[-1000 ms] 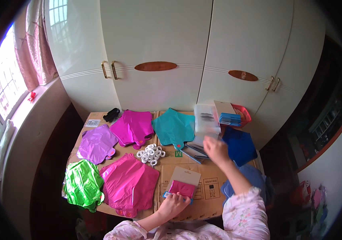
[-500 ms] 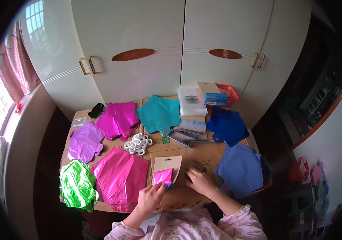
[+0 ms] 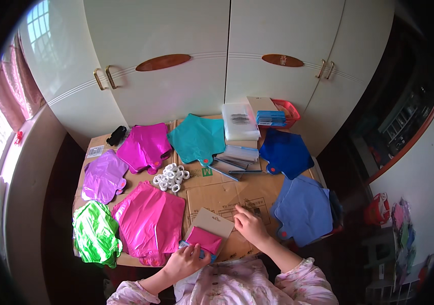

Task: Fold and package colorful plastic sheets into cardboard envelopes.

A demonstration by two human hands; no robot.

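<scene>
A beige card [image 3: 208, 217] lies tilted near the front edge of the cardboard-covered table. On it rests a folded pink foil packet [image 3: 204, 238], with a blue strip showing under its lower edge. My left hand [image 3: 182, 263] is closed over the packet's lower side, its fingertips on the blue strip; the thumb is hidden. At the card's right corner, my right hand [image 3: 251, 227] has its index finger pointing out and the other fingers curled in against the card edge. Just left of them lies a large flat pink foil balloon [image 3: 151, 218].
Around the table lie flat foil balloons: green [image 3: 95, 231], lilac [image 3: 104, 175], magenta [image 3: 143, 147], teal [image 3: 196, 137], dark blue [image 3: 285, 153] and dusty blue [image 3: 304, 211]. White rings [image 3: 171, 177] are heaped mid-table. Clear sleeves [image 3: 240, 122] and a red basket [image 3: 293, 114] stand at the back.
The card with the pink packet has turned clockwise and come lower, its hanging slot end now up right. My left hand has moved down and left; my right has moved to the card's corner.
</scene>
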